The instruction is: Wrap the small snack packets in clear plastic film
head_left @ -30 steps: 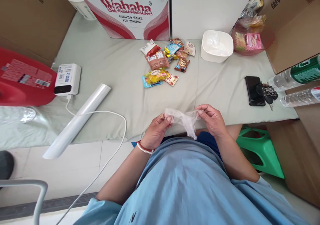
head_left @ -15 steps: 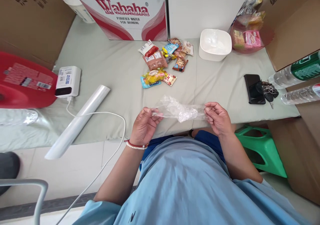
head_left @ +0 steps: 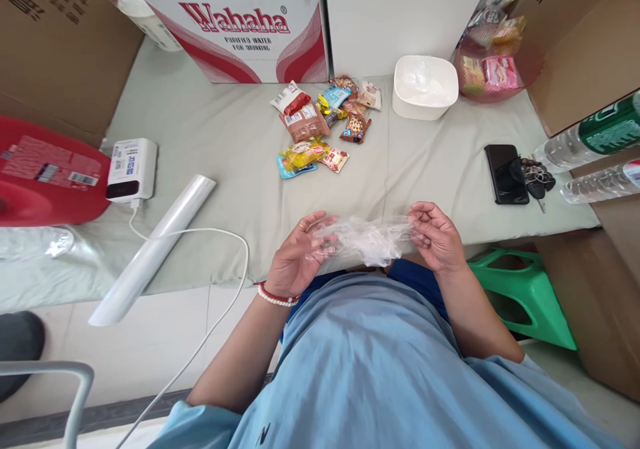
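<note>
With the thin clear plastic bag point(head_left: 367, 241) stretched between both hands at the table's near edge, left hand point(head_left: 300, 256) has fingers spread against its end while right hand point(head_left: 436, 236) pinches the other end shut, likely to work the film open. Snack packets point(head_left: 320, 126) lie well beyond the grip; the film roll point(head_left: 155, 249) lies left of it, and phone point(head_left: 504, 174) and keys point(head_left: 537, 182) right
</note>
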Motion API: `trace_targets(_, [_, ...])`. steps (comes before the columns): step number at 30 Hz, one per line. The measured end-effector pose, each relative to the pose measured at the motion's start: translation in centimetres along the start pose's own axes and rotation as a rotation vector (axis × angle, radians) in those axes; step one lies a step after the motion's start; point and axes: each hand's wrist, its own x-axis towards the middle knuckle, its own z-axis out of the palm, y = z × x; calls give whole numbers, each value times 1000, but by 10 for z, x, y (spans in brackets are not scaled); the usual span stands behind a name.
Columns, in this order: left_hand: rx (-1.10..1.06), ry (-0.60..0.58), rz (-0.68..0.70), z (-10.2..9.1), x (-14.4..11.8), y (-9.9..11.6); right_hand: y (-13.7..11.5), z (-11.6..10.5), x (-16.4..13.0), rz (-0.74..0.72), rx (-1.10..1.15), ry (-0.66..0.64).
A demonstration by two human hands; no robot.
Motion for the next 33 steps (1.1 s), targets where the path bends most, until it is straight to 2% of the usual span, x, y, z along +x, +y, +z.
trace_targets(3, [169, 81, -41, 2, 4, -4, -1, -6, -2, -98, -189, -78])
trace_targets(5, [215, 131, -37, 3, 7, -8, -6, -7, -3, -232, -447, -136])
trace_targets(8, [252, 170, 20, 7, 8, -13, -16, -1, -4, -474, -825, -121])
trace_targets(10, [286, 167, 44, 10, 7, -15, -20, 8, -2, -568, -912, -141])
trace_targets(12, [311, 137, 45, 14, 4, -16, -22, 19, 2, -568, -891, -260])
trace_targets(15, [321, 98, 36, 17, 0, -14, -20, 33, 8, -450, -796, -467])
trace_targets(17, [308, 100, 50, 15, -3, -10, -17, 37, 11, -356, -723, -496])
trace_targets(22, [262, 140, 97, 3, -5, -1, -13, 32, 14, -178, -399, -242])
trace_targets(26, [183, 264, 167, -1, 0, 0, -6, 22, 14, -134, -216, -69])
trace_targets(30, [126, 295, 225, -4, 4, -2, 2, 12, 9, -98, -145, 40])
trace_targets(33, [116, 305, 235, -9, 5, 0, 2, 3, 1, -93, -193, 77])
